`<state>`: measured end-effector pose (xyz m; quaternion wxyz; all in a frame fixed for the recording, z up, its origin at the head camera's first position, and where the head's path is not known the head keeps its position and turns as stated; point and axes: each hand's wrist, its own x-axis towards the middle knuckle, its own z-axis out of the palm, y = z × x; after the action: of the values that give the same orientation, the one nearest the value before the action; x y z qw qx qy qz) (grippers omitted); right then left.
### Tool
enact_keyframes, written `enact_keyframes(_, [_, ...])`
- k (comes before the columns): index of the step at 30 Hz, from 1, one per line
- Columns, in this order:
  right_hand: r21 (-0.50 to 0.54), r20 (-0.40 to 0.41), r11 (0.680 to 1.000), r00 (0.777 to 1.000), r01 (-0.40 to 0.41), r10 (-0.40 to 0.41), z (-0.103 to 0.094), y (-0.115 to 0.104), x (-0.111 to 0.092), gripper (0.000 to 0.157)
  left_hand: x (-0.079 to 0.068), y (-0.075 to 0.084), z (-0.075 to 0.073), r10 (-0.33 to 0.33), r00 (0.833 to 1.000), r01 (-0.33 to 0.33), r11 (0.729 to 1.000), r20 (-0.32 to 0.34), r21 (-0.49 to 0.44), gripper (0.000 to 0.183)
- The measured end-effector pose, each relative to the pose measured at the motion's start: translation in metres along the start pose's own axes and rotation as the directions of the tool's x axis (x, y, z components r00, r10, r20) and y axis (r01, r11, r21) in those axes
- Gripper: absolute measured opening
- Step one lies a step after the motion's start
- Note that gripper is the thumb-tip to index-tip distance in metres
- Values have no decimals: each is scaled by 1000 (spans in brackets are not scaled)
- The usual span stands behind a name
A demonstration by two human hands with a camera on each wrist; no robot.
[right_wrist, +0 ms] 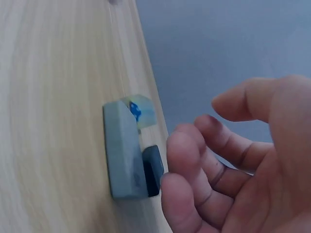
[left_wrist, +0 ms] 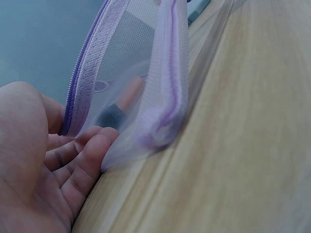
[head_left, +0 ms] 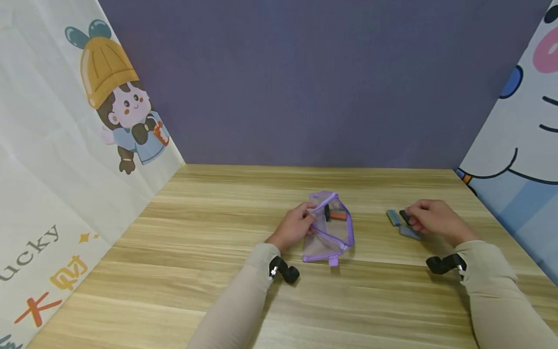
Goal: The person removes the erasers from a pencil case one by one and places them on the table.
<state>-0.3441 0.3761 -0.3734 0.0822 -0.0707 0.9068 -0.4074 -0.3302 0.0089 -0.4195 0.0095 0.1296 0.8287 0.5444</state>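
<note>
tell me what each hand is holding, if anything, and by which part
The left hand pinches the purple mesh pouch by the zippered edge of its opening. The right hand holds nothing; it is near the dark block.

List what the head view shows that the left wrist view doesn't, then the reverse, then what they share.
Only the head view: the right hand, the right sleeve and the cartoon figure.

Only the left wrist view: the palm side of the left hand.

Both: that hand gripping the purple-edged mesh pouch, the orange piece in it, and the tabletop. A greyish piece cut off in the wrist view is uncertain.
</note>
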Motion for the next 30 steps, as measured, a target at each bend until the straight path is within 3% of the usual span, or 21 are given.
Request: enact_keyframes(30, [-1,22,999,999,49,-49,23,-17,2,37,0,0,0,6,1000,-6,1000,7,-2,35])
